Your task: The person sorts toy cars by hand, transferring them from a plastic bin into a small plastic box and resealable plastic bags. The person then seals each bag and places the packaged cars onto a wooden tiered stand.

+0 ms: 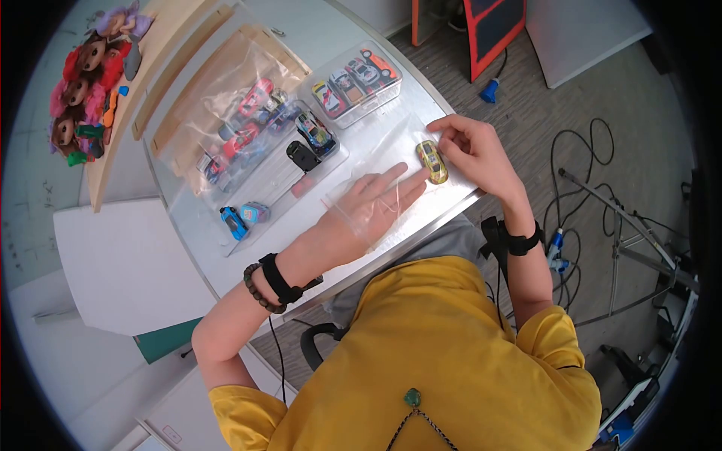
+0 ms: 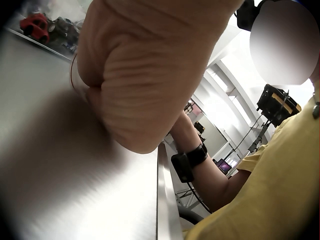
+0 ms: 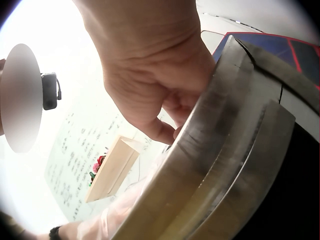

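Note:
My left hand (image 1: 380,199) lies palm down over the table with its fingers fairly straight, and clear film from a plastic bag (image 1: 362,223) covers part of it. Just past its fingertips is a yellow toy car (image 1: 432,161) with dark markings. On the car's other side, my right hand (image 1: 474,154) has bent fingers and pinches the bag's edge beside the car. In the right wrist view, the thumb and a fingertip (image 3: 167,134) come together close over the table edge. The left wrist view shows mostly the heel of the left hand (image 2: 145,85).
A clear box of toy cars (image 1: 357,86) stands at the far side of the metal table (image 1: 338,270). Left of it are a bagged group of cars (image 1: 241,139), a clear tray with a dark car (image 1: 304,156), and a blue car (image 1: 234,223). Dolls (image 1: 79,90) sit on a wooden shelf.

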Demonstrator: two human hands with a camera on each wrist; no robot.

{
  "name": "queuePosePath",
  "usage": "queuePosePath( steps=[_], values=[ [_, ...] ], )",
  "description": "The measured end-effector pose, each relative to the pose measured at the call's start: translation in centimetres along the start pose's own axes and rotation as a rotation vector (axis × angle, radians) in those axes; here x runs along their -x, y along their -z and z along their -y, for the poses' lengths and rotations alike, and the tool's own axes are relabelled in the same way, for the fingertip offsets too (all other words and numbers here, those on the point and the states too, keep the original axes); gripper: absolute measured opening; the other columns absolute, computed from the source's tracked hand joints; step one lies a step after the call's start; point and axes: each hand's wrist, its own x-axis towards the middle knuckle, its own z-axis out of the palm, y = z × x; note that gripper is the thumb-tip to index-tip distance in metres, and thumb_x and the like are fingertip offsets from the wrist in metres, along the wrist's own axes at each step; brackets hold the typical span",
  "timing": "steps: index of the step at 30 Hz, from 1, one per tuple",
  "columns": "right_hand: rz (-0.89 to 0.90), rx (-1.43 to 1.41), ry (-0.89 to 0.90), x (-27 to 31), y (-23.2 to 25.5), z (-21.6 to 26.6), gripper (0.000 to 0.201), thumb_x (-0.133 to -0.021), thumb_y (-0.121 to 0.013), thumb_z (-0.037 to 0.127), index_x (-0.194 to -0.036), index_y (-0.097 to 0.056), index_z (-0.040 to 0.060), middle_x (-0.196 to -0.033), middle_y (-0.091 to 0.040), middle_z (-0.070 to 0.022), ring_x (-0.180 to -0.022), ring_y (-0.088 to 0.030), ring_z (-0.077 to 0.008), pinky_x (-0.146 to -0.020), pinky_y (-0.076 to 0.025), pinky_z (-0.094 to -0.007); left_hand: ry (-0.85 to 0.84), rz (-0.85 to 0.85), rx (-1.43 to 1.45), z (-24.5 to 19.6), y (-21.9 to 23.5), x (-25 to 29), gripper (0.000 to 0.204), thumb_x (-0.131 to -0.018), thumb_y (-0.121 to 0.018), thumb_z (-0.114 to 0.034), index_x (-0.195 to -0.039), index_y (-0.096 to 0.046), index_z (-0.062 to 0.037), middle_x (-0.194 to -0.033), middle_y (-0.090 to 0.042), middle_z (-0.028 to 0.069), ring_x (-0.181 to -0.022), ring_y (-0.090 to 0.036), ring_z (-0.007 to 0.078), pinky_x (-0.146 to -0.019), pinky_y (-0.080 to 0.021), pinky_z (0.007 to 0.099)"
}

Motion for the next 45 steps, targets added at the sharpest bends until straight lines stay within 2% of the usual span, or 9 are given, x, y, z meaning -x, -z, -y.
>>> queuePosePath(
  steps=[10,32,35,37,38,40,41,44,45],
  values=[
    [0.23,-0.017,0.064,0.5,2.0,1.4,0.065,-0.074,-0.088,0.0,-0.136,-0.068,0.0072,-0.096,-0.061,-0.0007,-0.074,-0.057,-0.0074,-0.065,-0.05,-0.0245,0.042,0.049,0.0,-0.1,0.1,-0.2,0.069,-0.097,-0.055,-0.002,-0.165,-0.043,-0.0015,-0.174,-0.037,0.0158,-0.159,-0.035,0.0388,-0.124,-0.036,0.0489],
    [0.142,-0.101,0.029,0.3,1.6,0.1,0.043,-0.083,-0.074,0.0,-0.125,-0.07,-0.0003,-0.089,-0.061,0.0007,-0.066,-0.054,-0.0019,-0.06,-0.046,-0.0218,0.035,0.115,-0.013,0.3,0.0,-0.2,0.083,-0.089,-0.061,0.005,-0.168,-0.042,-0.0119,-0.175,-0.031,0.0223,-0.16,-0.033,0.0422,-0.124,-0.035,0.053],
    [0.184,-0.11,-0.022,0.3,1.8,0.4,0.05,-0.082,-0.076,0.003,-0.132,-0.069,0.0013,-0.1,-0.061,-0.0031,-0.075,-0.057,-0.0061,-0.067,-0.048,-0.023,0.029,0.075,-0.002,0.4,-0.1,-0.3,0.083,-0.086,-0.065,0.006,-0.165,-0.045,-0.0106,-0.177,-0.029,0.021,-0.161,-0.033,0.0409,-0.124,-0.035,0.052],
    [0.161,0.14,0.214,1.0,1.7,2.3,0.075,-0.076,-0.085,0.007,-0.147,-0.062,0.0057,-0.131,-0.06,-0.01,-0.108,-0.063,-0.02,-0.088,-0.051,-0.0326,0.019,0.096,-0.023,0.4,0.0,-0.3,0.082,-0.086,-0.067,0.005,-0.164,-0.046,-0.0102,-0.176,-0.031,0.0206,-0.162,-0.031,0.0405,-0.124,-0.036,0.0521],
    [0.168,0.142,0.226,1.3,1.4,3.7,0.075,-0.076,-0.085,0.007,-0.147,-0.062,0.0057,-0.131,-0.06,-0.01,-0.108,-0.063,-0.02,-0.088,-0.051,-0.0326,0.028,0.088,-0.03,0.6,-0.1,-0.3,0.082,-0.086,-0.067,0.005,-0.164,-0.046,-0.0102,-0.176,-0.031,0.0206,-0.162,-0.031,0.0405,-0.124,-0.036,0.0521],
    [0.212,0.607,0.47,1.9,-0.2,6.5,0.106,-0.066,-0.096,0.015,-0.161,-0.048,0.0121,-0.16,-0.045,-0.0127,-0.142,-0.048,-0.0357,-0.109,-0.042,-0.047,-0.02,0.05,-0.01,0.8,-0.7,0.0,0.08,-0.086,-0.068,0.004,-0.162,-0.049,-0.0098,-0.175,-0.033,0.0196,-0.161,-0.032,0.0405,-0.125,-0.037,0.0529],
    [0.221,0.606,0.486,1.9,-1.4,7.3,0.106,-0.066,-0.096,0.015,-0.161,-0.048,0.0121,-0.16,-0.045,-0.0127,-0.142,-0.048,-0.0357,-0.109,-0.042,-0.047,-0.031,-0.007,0.015,0.8,-0.9,0.2,0.07,-0.085,-0.071,0.001,-0.154,-0.058,-0.0076,-0.163,-0.049,0.0199,-0.152,-0.045,0.0414,-0.122,-0.042,0.0511],
    [0.45,0.7,0.545,1.5,-4.7,9.1,0.124,-0.058,-0.102,0.022,-0.165,-0.04,0.014,-0.168,-0.039,-0.015,-0.154,-0.036,-0.0403,-0.116,-0.034,-0.0553,0.105,0.035,0.253,0.8,-1.9,0.9,0.058,-0.085,-0.072,-0.002,-0.143,-0.066,-0.0055,-0.145,-0.063,0.0195,-0.138,-0.058,0.0417,-0.118,-0.046,0.0487],
    [0.479,0.71,0.586,1.2,-5.9,9.1,0.125,-0.057,-0.102,0.023,-0.165,-0.04,0.0135,-0.167,-0.04,-0.0156,-0.154,-0.037,-0.0399,-0.116,-0.035,-0.0552,0.058,-0.06,0.093,0.2,-1.8,1.3,0.048,-0.085,-0.073,-0.005,-0.133,-0.07,-0.0014,-0.13,-0.07,0.0204,-0.125,-0.065,0.0402,-0.109,-0.051,0.0455]
  ],
)
